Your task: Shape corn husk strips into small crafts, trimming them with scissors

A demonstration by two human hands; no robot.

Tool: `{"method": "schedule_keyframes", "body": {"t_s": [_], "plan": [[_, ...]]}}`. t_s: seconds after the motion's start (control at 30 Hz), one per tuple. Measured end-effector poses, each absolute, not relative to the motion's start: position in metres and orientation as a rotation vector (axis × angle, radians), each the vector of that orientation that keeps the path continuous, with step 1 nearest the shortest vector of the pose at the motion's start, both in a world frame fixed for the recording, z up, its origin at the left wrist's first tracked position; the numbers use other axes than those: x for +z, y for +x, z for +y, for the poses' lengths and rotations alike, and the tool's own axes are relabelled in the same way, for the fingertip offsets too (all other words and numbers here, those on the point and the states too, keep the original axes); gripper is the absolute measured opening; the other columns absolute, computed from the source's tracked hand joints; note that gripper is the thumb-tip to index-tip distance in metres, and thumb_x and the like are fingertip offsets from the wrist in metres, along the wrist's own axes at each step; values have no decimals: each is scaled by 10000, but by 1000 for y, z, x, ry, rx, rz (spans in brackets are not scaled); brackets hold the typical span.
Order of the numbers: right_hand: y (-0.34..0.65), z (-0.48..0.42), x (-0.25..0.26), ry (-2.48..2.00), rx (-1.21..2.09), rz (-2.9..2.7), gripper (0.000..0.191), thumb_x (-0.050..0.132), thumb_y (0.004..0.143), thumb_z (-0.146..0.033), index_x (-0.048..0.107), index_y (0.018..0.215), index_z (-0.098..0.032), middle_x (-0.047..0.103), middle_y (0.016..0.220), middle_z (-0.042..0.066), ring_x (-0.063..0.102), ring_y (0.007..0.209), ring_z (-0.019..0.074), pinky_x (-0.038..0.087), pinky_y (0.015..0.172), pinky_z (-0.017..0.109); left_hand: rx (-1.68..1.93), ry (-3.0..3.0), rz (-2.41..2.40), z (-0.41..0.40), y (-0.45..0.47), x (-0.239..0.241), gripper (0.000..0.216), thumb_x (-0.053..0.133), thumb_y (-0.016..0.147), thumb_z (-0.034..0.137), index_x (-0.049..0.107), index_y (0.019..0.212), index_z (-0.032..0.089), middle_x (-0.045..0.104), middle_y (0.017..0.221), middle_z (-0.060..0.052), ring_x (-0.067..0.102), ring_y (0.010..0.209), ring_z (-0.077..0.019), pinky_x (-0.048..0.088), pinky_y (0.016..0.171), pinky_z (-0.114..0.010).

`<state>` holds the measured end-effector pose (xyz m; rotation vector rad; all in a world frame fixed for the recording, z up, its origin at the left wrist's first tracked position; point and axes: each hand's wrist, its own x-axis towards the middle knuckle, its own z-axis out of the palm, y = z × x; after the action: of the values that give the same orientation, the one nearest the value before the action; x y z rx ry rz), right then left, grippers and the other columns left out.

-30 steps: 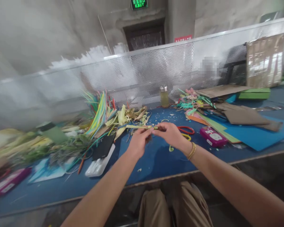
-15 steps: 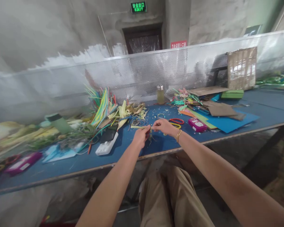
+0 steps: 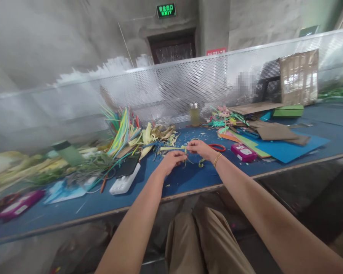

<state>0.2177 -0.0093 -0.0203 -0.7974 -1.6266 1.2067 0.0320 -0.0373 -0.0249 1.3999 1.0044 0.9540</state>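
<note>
A thin pale yellow-green strip (image 3: 173, 148) runs sideways above the blue table, its right end pinched in the fingertips of my right hand (image 3: 199, 148). Just below and to the left, my left hand (image 3: 171, 160) has its fingers drawn together near thin dangling strands; what lies in its fingertips is too small to make out. Red-handled scissors (image 3: 217, 147) lie right behind my right wrist. A curled green scrap (image 3: 201, 163) shows below my right hand.
Corn husks (image 3: 154, 137), colourful stems (image 3: 122, 131) and a phone (image 3: 128, 166) on a white power strip (image 3: 124, 184) lie to the left. A purple box (image 3: 243, 152), blue sheets (image 3: 286, 148) and cardboard (image 3: 277, 131) are right. A bottle (image 3: 194, 114) stands behind, before a perforated metal screen (image 3: 183, 82).
My left hand has shifted slightly left and down from the strip, and its fingers have loosened. My right hand now pinches the strip's end. The view has tilted a little.
</note>
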Motion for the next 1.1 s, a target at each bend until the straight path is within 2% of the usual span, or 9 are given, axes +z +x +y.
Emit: {"method": "schedule_keyframes", "body": {"t_s": [0.27,0.5,0.57,0.67,0.8,1.0,1.1], "plan": [[222,-1,-28,-856,915,-1725,261,674,693,-410,626,701,-154,597,617,-11,527,600,117,420,628,262,967,1337,967,-38,33,-30,375,848,524,265,663,831,154,674,749,-26,619,691,-127,432,649,-246],[227,-3,-25,-979,567,-1591,325,671,728,-416,699,936,-168,698,917,70,614,832,166,462,796,302,1311,1157,1028,-31,28,-30,384,835,505,228,633,824,158,680,729,-21,640,671,-139,408,560,-214],[226,-4,-25,-969,590,-1608,323,652,749,-414,707,959,-175,703,934,70,619,842,169,459,807,305,1344,1148,1020,-31,27,-30,391,834,502,226,629,829,163,679,721,-14,641,673,-142,403,556,-213],[224,-3,-26,-937,698,-1587,315,617,770,-438,715,898,-167,703,838,59,620,799,173,461,777,307,1300,1160,1025,-32,27,-29,417,842,502,241,645,863,169,685,749,-16,639,686,-144,407,567,-219],[223,-3,-26,-892,826,-1522,292,658,715,-408,705,856,-156,681,781,42,586,722,150,449,727,299,1295,1114,987,-32,29,-26,418,845,528,305,669,887,183,695,822,-22,617,694,-125,417,588,-223],[221,-7,-25,-908,897,-1497,266,693,660,-364,698,829,-158,671,775,21,553,699,128,431,708,280,1452,1020,1008,-26,28,-25,358,847,516,366,676,764,172,626,669,12,547,605,-92,354,514,-202],[221,-7,-25,-913,879,-1552,234,689,666,-353,698,796,-159,670,755,18,556,696,131,434,713,279,1445,1061,1041,-24,28,-27,356,844,519,370,684,755,159,620,668,0,539,607,-94,338,501,-201]]}}
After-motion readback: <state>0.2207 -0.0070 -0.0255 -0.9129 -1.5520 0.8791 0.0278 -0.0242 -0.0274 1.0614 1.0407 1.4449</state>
